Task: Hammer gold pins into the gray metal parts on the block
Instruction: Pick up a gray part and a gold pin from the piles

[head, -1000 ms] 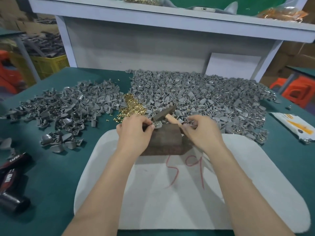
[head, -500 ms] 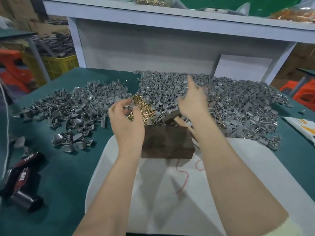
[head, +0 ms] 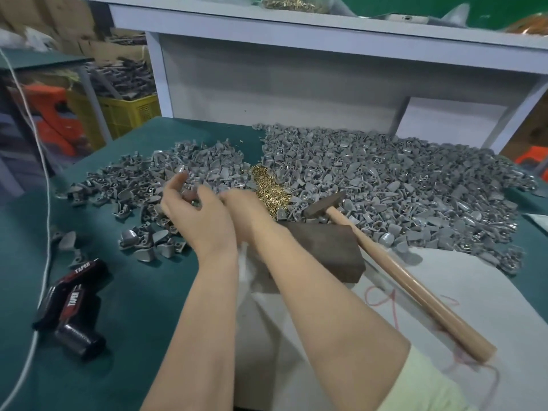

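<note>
While both hands hover over the piles, we see no part seated on the block [head: 326,250], so we judge the step in hand to be fetching: one pin and one gray part for the next strike.

Grips: the left hand [head: 198,221] is over the near edge of the left pile of gray parts [head: 142,188]. Its fingers are loosely spread and the index is raised, with nothing plainly held. The right hand [head: 246,209] sits just right of it, blurred, with its fingertips hidden. We cannot tell whether it pinches anything.

Positions: the gold pins [head: 268,188] form a small heap between the two gray piles, just far-right of the right hand. Whether the hand touches them we cannot tell. The right pile [head: 400,185] is much larger and runs far and right. The hammer [head: 323,204] is in nobody's grip. Its head rests at the block's far edge and its handle slants near-right over the white pad [head: 459,292]. The block lies right of both hands, beside the right forearm.

To do it well, we think: take a single pin, pinched by the shank. Choose a part whose hole is free. Seat it flat on the block before reaching for the hammer. Loose pins look apt to scatter, so a light pick beats a scoop.
</note>
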The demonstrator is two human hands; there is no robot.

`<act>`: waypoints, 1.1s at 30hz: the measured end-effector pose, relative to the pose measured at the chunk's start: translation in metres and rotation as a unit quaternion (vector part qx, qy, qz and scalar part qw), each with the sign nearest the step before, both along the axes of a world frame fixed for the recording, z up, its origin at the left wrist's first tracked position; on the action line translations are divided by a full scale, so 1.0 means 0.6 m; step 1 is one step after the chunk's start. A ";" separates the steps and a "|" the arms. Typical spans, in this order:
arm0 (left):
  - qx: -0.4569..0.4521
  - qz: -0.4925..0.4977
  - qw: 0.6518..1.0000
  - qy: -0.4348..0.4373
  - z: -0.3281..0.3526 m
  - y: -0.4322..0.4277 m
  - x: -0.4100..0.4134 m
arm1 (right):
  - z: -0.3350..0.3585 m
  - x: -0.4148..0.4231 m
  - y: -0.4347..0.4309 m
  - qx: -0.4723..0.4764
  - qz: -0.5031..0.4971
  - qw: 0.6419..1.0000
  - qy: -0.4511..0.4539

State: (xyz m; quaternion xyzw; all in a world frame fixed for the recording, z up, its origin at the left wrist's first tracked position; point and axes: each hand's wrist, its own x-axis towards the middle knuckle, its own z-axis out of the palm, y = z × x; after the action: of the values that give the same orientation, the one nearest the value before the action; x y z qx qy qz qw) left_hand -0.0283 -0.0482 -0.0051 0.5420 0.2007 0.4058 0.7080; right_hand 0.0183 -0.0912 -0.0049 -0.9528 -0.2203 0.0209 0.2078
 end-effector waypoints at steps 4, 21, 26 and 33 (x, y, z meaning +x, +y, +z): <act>0.079 -0.117 0.989 0.050 -0.004 -0.014 0.003 | 0.045 -0.012 -0.080 0.219 -0.108 0.969 -0.039; 0.171 -0.287 0.940 0.062 -0.008 -0.066 -0.014 | 0.049 -0.092 -0.224 0.370 -0.126 0.921 0.004; -0.050 -0.243 0.969 -0.011 0.006 -0.038 -0.009 | 0.048 -0.057 -0.198 0.254 -0.154 0.954 -0.037; -0.213 -0.171 0.962 -0.022 0.007 -0.016 0.000 | 0.024 0.027 -0.096 -0.074 -0.134 0.988 -0.028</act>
State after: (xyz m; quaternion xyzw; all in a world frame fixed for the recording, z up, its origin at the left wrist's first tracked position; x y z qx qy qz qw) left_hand -0.0281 -0.0577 -0.0010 0.3953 0.1711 0.2385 0.8704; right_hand 0.0347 -0.1487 0.0095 -0.9866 -0.0942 -0.0175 0.1319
